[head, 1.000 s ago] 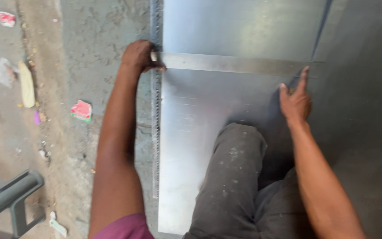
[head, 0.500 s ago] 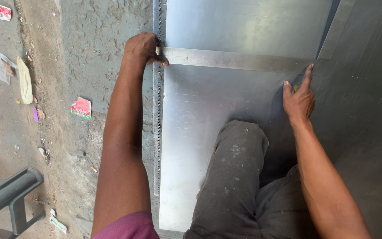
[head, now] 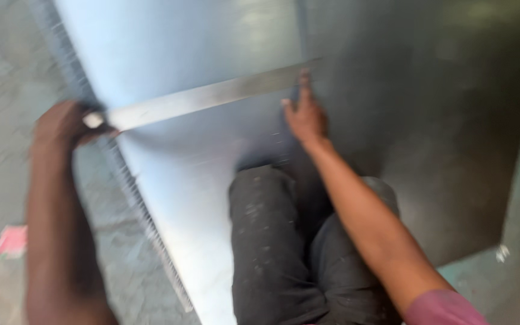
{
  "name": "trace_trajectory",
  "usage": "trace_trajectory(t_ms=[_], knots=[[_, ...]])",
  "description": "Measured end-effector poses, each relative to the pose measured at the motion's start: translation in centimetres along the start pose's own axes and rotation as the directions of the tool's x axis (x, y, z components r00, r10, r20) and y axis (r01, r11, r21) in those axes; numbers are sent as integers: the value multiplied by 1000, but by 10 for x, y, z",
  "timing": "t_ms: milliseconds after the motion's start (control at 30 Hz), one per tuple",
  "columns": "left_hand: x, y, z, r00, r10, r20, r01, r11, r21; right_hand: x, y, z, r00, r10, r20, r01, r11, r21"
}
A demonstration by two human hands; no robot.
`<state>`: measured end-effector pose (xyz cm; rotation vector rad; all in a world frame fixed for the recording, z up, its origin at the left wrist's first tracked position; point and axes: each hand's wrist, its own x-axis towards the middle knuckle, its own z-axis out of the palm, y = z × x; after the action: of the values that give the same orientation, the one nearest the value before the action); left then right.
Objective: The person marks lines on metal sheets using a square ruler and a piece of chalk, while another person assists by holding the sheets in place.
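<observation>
While both hands' grip pins it, the metal ruler (head: 203,97) slants up-right across the sheet (head: 170,48).

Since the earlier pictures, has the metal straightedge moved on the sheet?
Cannot tell: the camera swung and blurred. The straightedge lies across the metal sheet, left hand at the edge.

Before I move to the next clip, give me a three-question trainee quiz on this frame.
1. True or false: the left hand grips one end of the ruler.
2. Where do the right hand's fingers rest? A) on the floor B) on the sheet by the ruler's far end C) on the knee
3. Fill in: the person's dark-trousered legs rest on the metal ____.

Key: 1 true; 2 B; 3 sheet.
</observation>
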<state>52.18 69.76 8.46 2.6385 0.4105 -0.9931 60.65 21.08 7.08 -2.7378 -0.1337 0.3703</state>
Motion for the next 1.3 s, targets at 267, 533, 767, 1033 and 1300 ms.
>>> trace_trajectory(t_ms=[267,533,767,1033,1300], knots=[[-18,20,-11,994,55,-99,-35,981,193,4,16,-19,989,75,129,-99,976,192],[18,112,28,857,345,-382,-306,938,161,-42,240,-80,797,187,-574,-104,979,176],[60,360,95,818,378,-434,-450,890,-74,-44,420,-150,669,518,-533,-376,855,358],[90,588,104,838,429,-337,-486,868,-102,100,524,-216,845,275,-458,-265,960,87],[109,657,52,888,411,-207,-442,887,-133,195,550,-230,825,166,-541,-259,961,-100]])
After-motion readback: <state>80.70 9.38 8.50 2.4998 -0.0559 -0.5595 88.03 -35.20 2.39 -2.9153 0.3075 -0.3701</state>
